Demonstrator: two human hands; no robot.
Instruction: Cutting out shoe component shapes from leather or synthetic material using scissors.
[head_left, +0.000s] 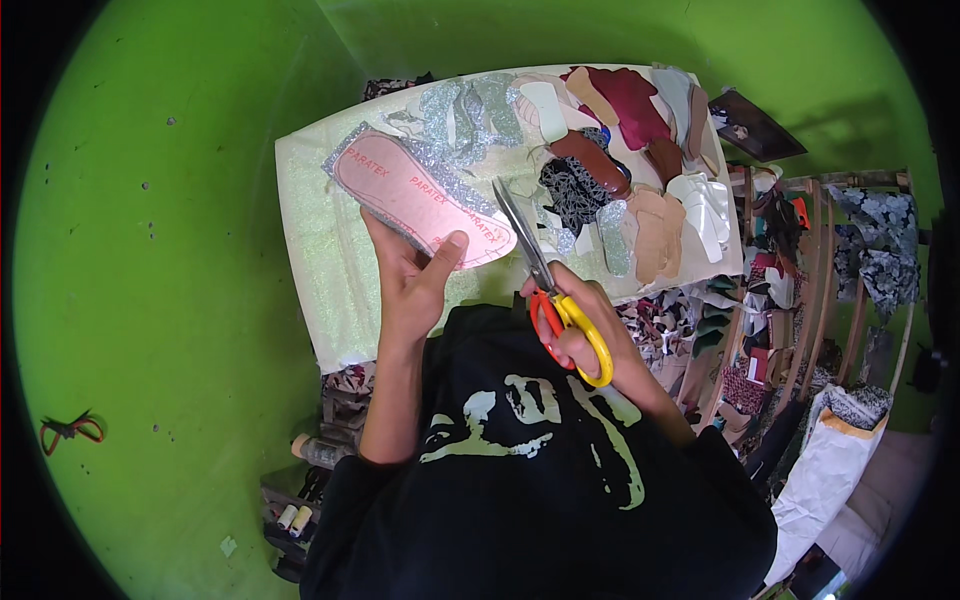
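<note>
In my left hand (412,283) is a pink insole board (405,197) with red print, lying on a piece of silver glitter material (447,178) that shows along its edges. My left thumb presses on the insole's narrower end, with the fingers underneath. My right hand (580,325) grips scissors (583,345) with one yellow and one red-orange handle. Their blades (522,232) point up and away from me, beside the insole's right end; the blades look closed or nearly so. Both hands are held over the near part of the table.
A pale glittery sheet covers the table (325,290). Brown sole-shaped pieces (590,160), maroon scraps (630,105), black cord (580,195) and beige cutouts (655,235) lie across its far and right side. Slatted shelves (815,290) full of scraps stand at the right, near a white sack (830,470).
</note>
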